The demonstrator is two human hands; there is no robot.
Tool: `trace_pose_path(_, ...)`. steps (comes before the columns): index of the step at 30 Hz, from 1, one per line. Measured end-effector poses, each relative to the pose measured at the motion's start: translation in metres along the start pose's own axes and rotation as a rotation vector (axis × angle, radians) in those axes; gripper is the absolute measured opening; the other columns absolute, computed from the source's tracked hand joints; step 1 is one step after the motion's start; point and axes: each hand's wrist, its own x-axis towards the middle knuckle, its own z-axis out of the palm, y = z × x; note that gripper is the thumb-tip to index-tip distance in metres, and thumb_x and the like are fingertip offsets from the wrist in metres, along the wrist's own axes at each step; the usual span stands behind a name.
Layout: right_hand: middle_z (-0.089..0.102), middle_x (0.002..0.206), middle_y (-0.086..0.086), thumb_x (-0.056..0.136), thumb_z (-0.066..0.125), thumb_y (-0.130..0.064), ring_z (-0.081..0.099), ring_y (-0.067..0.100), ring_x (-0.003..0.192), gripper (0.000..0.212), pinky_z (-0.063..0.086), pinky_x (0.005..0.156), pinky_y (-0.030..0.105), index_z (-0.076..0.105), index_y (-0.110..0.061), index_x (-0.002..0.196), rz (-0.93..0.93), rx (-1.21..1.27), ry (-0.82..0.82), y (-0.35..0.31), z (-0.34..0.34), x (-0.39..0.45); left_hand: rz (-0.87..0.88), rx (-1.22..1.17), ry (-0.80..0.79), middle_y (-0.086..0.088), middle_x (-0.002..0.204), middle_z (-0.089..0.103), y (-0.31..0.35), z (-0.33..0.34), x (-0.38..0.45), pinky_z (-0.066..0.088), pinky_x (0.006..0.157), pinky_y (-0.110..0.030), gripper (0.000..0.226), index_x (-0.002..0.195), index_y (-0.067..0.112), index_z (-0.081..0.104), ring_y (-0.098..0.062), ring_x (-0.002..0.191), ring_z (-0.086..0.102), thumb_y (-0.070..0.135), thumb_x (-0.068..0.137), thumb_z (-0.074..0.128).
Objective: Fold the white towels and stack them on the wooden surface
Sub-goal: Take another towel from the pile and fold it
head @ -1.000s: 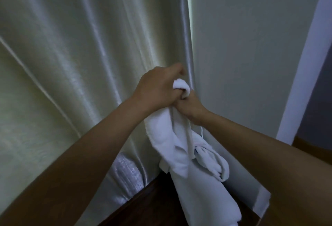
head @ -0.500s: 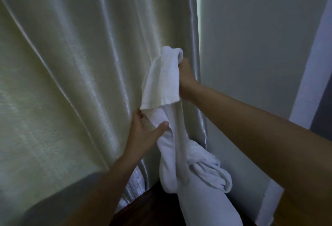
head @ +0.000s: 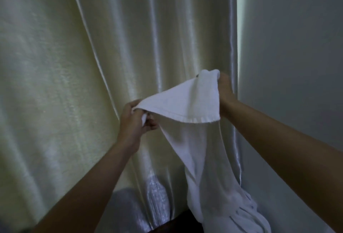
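Note:
A white towel (head: 187,103) is held up in the air in front of the curtain. My left hand (head: 133,119) pinches its left corner between thumb and fingers. My right hand (head: 225,91) grips the opposite top corner, higher up and partly hidden behind the cloth. The top edge is stretched between the two hands, with the hem sagging below. The rest of the towel hangs down in a twisted length to a bunched heap (head: 245,212) at the bottom right. A dark sliver of the wooden surface (head: 178,221) shows beside that heap.
A shiny cream curtain (head: 74,84) fills the left and centre, close behind the hands. A plain pale wall (head: 297,47) stands on the right, meeting the curtain's edge.
My left hand has taken hold of the towel's free corner and pulled it out to the left. The doubled-over top has spread open between my hands. My right hand has kept its grip.

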Motion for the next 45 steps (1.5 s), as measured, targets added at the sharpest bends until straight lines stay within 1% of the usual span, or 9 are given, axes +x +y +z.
trace_pose_path(4, 0.064, 0.096, 0.005, 0.103, 0.047, -0.008, 0.065, 0.028, 0.080, 0.028, 0.049, 0.056, 0.026, 0.066, 0.000, 0.121, 0.175, 0.083, -0.098, -0.011, 0.006, -0.005, 0.061, 0.175, -0.007, -0.007, 0.061, 0.050, 0.066, -0.039, -0.008, 0.054, 0.054, -0.035, 0.016, 0.095, 0.010, 0.070, -0.024, 0.051, 0.054, 0.012, 0.083, 0.058)
trace_pose_path(7, 0.075, 0.072, -0.007, 0.101, 0.048, -0.013, 0.065, 0.026, 0.074, 0.034, 0.052, 0.055, 0.030, 0.077, -0.021, 0.086, 0.313, 0.218, -0.186, -0.024, 0.014, -0.015, 0.055, 0.180, 0.060, -0.005, 0.056, 0.047, 0.110, -0.060, -0.019, 0.056, 0.056, -0.035, 0.009, 0.074, 0.012, 0.067, -0.021, 0.050, 0.055, 0.012, 0.081, 0.063)
trace_pose_path(13, 0.073, 0.119, 0.015, 0.095, 0.059, -0.024, 0.068, 0.035, 0.114, 0.036, 0.053, 0.103, 0.049, 0.069, -0.007, 0.125, 0.262, 0.285, -0.405, -0.048, 0.032, -0.033, 0.048, 0.204, 0.200, -0.005, 0.060, 0.061, 0.184, -0.114, -0.038, 0.058, 0.062, -0.032, 0.007, 0.065, 0.009, 0.072, -0.019, 0.056, 0.064, 0.016, 0.067, 0.073)
trace_pose_path(18, 0.076, 0.110, 0.009, 0.097, 0.060, -0.035, 0.071, 0.032, 0.107, 0.028, 0.058, 0.094, 0.052, 0.072, -0.019, 0.116, 0.165, 0.084, -0.531, -0.058, 0.060, -0.047, 0.005, 0.391, 0.212, -0.013, 0.079, 0.074, 0.220, -0.155, -0.057, 0.060, 0.066, -0.031, 0.015, 0.070, 0.009, 0.079, -0.026, 0.070, 0.075, 0.023, 0.066, 0.075)
trace_pose_path(24, 0.073, 0.091, 0.003, 0.087, 0.060, 0.001, 0.066, 0.014, 0.081, 0.022, 0.054, 0.064, 0.021, 0.075, -0.013, 0.096, -0.207, -0.034, -0.404, -0.053, 0.102, -0.077, -0.098, 0.626, 0.214, -0.017, 0.093, 0.077, 0.243, -0.185, -0.090, 0.058, 0.063, -0.029, 0.030, 0.084, 0.007, 0.080, -0.030, 0.086, 0.077, 0.030, 0.065, 0.073)
trace_pose_path(31, 0.066, 0.072, 0.009, 0.076, 0.047, 0.015, 0.063, 0.025, 0.076, 0.033, 0.047, 0.064, 0.028, 0.070, -0.009, 0.069, -0.043, 0.263, -0.437, -0.048, 0.159, -0.112, -0.067, 0.674, 0.255, -0.017, 0.086, 0.077, 0.235, -0.231, -0.106, 0.058, 0.065, -0.030, 0.038, 0.091, 0.008, 0.079, -0.027, 0.081, 0.077, 0.038, 0.068, 0.082)
trace_pose_path(36, 0.059, 0.077, 0.016, 0.075, 0.053, -0.001, 0.056, 0.026, 0.079, 0.015, 0.042, 0.070, 0.035, 0.068, -0.002, 0.077, 0.050, 0.335, -0.473, -0.039, 0.178, -0.121, -0.080, 0.632, 0.220, -0.019, 0.084, 0.077, 0.224, -0.268, -0.101, 0.059, 0.063, -0.031, 0.051, 0.097, 0.009, 0.077, -0.029, 0.080, 0.077, 0.049, 0.065, 0.083)
trace_pose_path(41, 0.053, 0.083, 0.011, 0.080, 0.083, -0.040, 0.053, 0.022, 0.076, 0.061, 0.042, 0.065, 0.033, 0.056, 0.012, 0.096, -0.040, 0.209, -0.575, -0.026, 0.186, -0.124, -0.149, 0.532, 0.131, -0.025, 0.087, 0.075, 0.214, -0.295, -0.095, 0.059, 0.063, -0.031, 0.044, 0.092, 0.015, 0.081, -0.032, 0.083, 0.076, 0.046, 0.061, 0.083)
trace_pose_path(45, 0.072, 0.106, 0.015, 0.099, 0.056, -0.050, 0.069, 0.031, 0.100, 0.054, 0.054, 0.085, 0.044, 0.067, 0.003, 0.110, -0.187, 0.065, -0.542, -0.025, 0.189, -0.131, -0.167, 0.466, -0.008, -0.022, 0.086, 0.075, 0.209, -0.316, -0.095, 0.060, 0.069, -0.033, 0.046, 0.096, 0.012, 0.080, -0.031, 0.086, 0.076, 0.044, 0.063, 0.084)
